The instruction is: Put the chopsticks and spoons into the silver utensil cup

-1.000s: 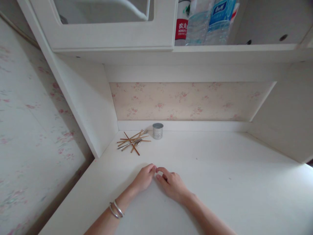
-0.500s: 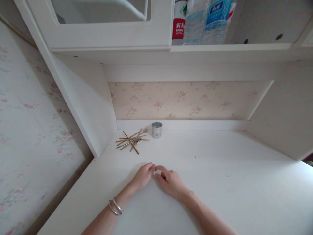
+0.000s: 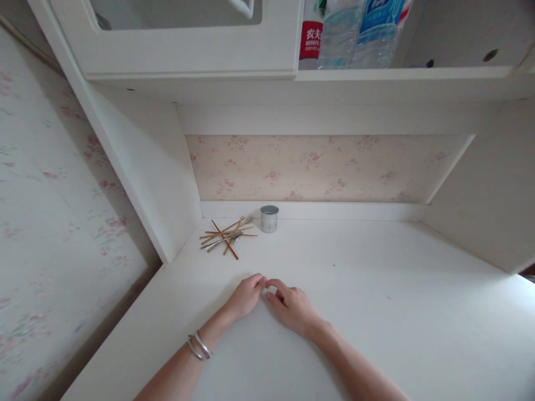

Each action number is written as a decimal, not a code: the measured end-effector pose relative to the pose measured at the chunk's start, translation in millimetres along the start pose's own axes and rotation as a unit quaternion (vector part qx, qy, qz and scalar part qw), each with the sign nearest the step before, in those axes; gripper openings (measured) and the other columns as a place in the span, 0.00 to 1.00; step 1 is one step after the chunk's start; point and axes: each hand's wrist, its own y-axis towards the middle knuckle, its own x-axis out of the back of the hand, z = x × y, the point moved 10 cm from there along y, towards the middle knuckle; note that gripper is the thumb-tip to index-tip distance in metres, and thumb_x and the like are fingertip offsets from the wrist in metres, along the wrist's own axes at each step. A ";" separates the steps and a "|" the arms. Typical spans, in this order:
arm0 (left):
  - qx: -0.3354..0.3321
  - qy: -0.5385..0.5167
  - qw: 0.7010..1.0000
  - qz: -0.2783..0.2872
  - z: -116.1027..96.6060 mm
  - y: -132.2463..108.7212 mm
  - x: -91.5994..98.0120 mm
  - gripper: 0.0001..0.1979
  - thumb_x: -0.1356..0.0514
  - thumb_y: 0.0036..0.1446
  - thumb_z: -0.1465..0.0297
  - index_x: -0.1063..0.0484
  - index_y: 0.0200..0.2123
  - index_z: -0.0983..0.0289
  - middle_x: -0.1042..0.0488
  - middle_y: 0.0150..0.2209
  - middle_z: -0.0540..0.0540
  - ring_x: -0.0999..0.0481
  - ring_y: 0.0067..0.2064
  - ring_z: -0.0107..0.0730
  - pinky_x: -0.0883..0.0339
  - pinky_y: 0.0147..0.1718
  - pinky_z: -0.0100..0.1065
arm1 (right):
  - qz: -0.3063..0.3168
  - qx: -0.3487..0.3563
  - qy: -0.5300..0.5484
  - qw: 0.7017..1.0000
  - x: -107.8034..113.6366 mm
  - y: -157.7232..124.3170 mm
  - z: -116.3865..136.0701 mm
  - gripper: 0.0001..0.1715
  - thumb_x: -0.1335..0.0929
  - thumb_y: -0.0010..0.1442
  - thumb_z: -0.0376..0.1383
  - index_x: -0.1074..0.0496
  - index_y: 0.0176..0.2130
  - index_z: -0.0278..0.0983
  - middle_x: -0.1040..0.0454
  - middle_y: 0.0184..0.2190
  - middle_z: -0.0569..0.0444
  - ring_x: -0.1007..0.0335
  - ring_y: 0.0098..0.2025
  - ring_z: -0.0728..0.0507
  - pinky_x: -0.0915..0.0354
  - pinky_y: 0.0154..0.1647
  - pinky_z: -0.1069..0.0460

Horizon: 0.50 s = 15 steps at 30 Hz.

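Both hands rest on the white tabletop, fingertips meeting in the middle. My left hand (image 3: 247,295) is closed, thumb against curled fingers, and nothing shows in it. My right hand (image 3: 292,306) lies with its index finger reaching to the left fingertips; a gap separates that finger from the thumb, and no object is between them. Beyond the hands, chopsticks (image 3: 231,249) lie crossed in a loose pile with a metal spoon (image 3: 235,236) on top. Right of the pile stands a grey metal cup (image 3: 269,219) with small holes, upright. My left wrist wears silver bangles (image 3: 199,346).
A white cabinet (image 3: 192,55) overhangs the tabletop (image 3: 355,334). Plastic bottles (image 3: 340,39) stand on its open shelf at upper right. A side panel (image 3: 137,161) bounds the left, another panel (image 3: 480,206) the right. Flower-patterned wallpaper (image 3: 309,167) covers the back.
The view has tilted down slightly, so the scene sits a little higher in the frame. The hands keep the same pose, and the chopsticks, spoon and cup have not moved.
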 end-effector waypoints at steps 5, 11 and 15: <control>-0.005 -0.005 1.000 -0.006 0.8 0.2 0.3 0.22 0.57 0.62 0.56 0.31 0.31 0.63 0.27 0.32 0.52 0.30 0.35 0.32 0.40 0.37 0.30 | -0.003 -0.001 -0.002 1.000 0.5 -0.1 -0.6 0.17 0.42 0.64 0.42 0.34 0.51 0.44 0.25 0.26 0.57 0.30 0.27 0.47 0.48 0.28 0.55; -0.011 -0.002 1.000 -0.002 -0.4 0.3 -0.2 0.22 0.57 0.62 0.56 0.31 0.32 0.63 0.27 0.31 0.52 0.30 0.36 0.32 0.40 0.37 0.30 | -0.007 0.011 0.001 1.000 1.2 -0.5 1.0 0.16 0.42 0.64 0.41 0.34 0.50 0.44 0.25 0.25 0.58 0.31 0.26 0.47 0.48 0.27 0.56; -0.011 0.001 1.000 -0.004 1.3 0.7 0.0 0.22 0.57 0.62 0.56 0.31 0.31 0.63 0.28 0.31 0.51 0.30 0.35 0.32 0.40 0.36 0.30 | -0.007 0.010 -0.001 1.000 0.9 -0.8 0.5 0.17 0.42 0.64 0.41 0.35 0.51 0.44 0.25 0.26 0.58 0.30 0.27 0.47 0.48 0.28 0.55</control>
